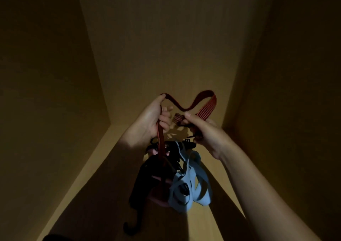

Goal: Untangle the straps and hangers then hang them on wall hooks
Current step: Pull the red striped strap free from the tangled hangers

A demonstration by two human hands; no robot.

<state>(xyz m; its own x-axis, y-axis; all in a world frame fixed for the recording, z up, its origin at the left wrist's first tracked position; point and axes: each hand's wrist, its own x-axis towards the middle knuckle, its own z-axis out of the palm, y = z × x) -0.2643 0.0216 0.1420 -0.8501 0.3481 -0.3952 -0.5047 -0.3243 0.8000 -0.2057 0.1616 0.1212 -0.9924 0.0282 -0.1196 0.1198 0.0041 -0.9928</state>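
1. Left hand (pixel 153 119) curled round the red strap (pixel 207 103), holding one run up and clear of the tangle.
2. Right hand (pixel 204 130) pinching the strap's other end, apparently to work it loose.
3. Blue straps (pixel 186 181) and black hangers (pixel 171 148) hanging knotted below, not yet hung.
4. Dim wood-panelled alcove (pixel 166 37), pale shelf (pixel 199 222) beneath; no wall hooks visible.

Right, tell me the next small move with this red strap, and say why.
Probably ease the red strap upward with the left hand, slowly. Its lower length runs down from that hand into the bundle of blue strap and black hangers, while the right hand holds its other end above the pile.
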